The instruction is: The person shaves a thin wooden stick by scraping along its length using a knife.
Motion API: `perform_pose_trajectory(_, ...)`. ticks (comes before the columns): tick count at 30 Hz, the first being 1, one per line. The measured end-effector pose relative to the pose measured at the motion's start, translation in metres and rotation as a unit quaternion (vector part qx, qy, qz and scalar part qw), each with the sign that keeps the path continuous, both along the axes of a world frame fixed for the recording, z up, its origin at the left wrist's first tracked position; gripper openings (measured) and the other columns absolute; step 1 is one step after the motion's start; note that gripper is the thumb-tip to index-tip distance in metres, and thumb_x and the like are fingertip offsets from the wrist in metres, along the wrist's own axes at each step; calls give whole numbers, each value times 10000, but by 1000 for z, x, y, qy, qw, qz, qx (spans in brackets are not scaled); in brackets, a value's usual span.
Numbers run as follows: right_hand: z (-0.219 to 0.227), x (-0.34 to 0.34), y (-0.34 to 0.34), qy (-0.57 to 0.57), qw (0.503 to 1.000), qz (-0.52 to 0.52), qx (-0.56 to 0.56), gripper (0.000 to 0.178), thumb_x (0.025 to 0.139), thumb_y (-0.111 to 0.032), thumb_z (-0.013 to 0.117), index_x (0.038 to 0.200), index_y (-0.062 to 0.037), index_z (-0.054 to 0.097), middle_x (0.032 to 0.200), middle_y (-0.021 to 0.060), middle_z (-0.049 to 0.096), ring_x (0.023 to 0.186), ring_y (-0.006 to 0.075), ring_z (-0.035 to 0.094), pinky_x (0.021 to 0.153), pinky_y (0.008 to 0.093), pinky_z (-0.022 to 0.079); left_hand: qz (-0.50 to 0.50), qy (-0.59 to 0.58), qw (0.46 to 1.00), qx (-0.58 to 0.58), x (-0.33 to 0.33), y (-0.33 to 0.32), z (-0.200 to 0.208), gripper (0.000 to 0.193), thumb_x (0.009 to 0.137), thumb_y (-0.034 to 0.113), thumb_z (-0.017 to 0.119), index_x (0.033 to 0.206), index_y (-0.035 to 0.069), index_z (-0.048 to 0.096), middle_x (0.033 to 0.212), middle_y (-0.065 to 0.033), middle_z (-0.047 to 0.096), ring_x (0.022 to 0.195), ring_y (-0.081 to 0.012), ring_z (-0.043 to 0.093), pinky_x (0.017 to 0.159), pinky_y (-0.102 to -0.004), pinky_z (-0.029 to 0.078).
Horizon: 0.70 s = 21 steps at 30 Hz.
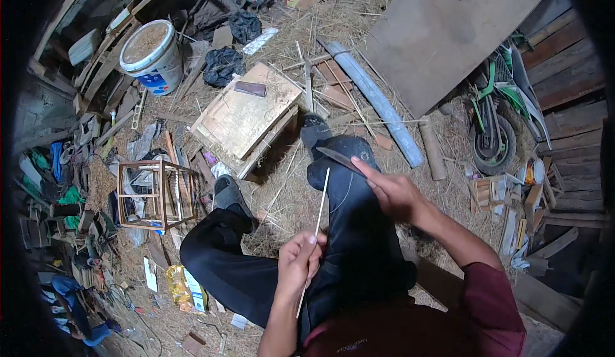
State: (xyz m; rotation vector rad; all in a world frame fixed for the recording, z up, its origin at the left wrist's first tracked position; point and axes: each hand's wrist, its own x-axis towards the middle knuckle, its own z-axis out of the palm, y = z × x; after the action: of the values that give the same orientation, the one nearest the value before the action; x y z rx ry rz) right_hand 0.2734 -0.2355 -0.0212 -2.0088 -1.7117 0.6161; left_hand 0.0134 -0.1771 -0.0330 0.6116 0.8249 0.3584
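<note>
Closed round a thin pale wooden stick (320,207), my left hand (299,258) rests over my lap. The stick runs up and away from the hand, and its lower end shows below it. My right hand (392,194) grips a knife, its dark blade (341,158) pointing up and left above my knee. One finger stretches along the back of the blade; the handle is hidden in the hand. Blade and stick tip look near each other, and I cannot tell whether they touch.
A wooden box (246,117) with a dark flat block (250,89) on top stands ahead. A small wooden frame (157,195) is at left, a white bucket (150,53) behind it. A large board (458,27), a grey-blue plank (378,104) and a motorbike wheel (492,144) lie rightward. Straw covers the floor.
</note>
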Motion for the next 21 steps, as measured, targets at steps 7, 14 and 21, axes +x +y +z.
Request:
perform_pose_trajectory(7, 11, -22, 0, 22, 994, 92, -54, 666, 831, -25, 532, 1441, -228, 360, 776, 155, 641, 640, 342, 642, 551, 433, 517, -8, 14, 989, 149, 77, 30, -1, 114, 961, 82, 515, 1057, 21, 519, 624, -42, 581, 390, -34, 396, 361, -201, 259)
perform_pose_trajectory(14, 14, -29, -4, -119, 987, 82, -62, 640, 831, -51, 532, 1428, -234, 392, 640, 123, 558, 547, 323, 592, 496, 419, 490, 14, -43, 996, 77, 47, 7, -15, 83, 960, 107, 545, 1010, 42, 530, 581, -14, 505, 397, -29, 360, 364, -195, 246)
perform_pose_trajectory(21, -20, -17, -13, -159, 977, 81, 114, 644, 795, -111, 570, 1399, -286, 429, 604, -2, 487, 430, 142, 473, 376, 291, 437, 28, -42, 999, 16, 12, -23, -7, 72, 962, 103, 535, 1014, 54, 530, 575, -25, 472, 377, -35, 327, 333, -190, 236)
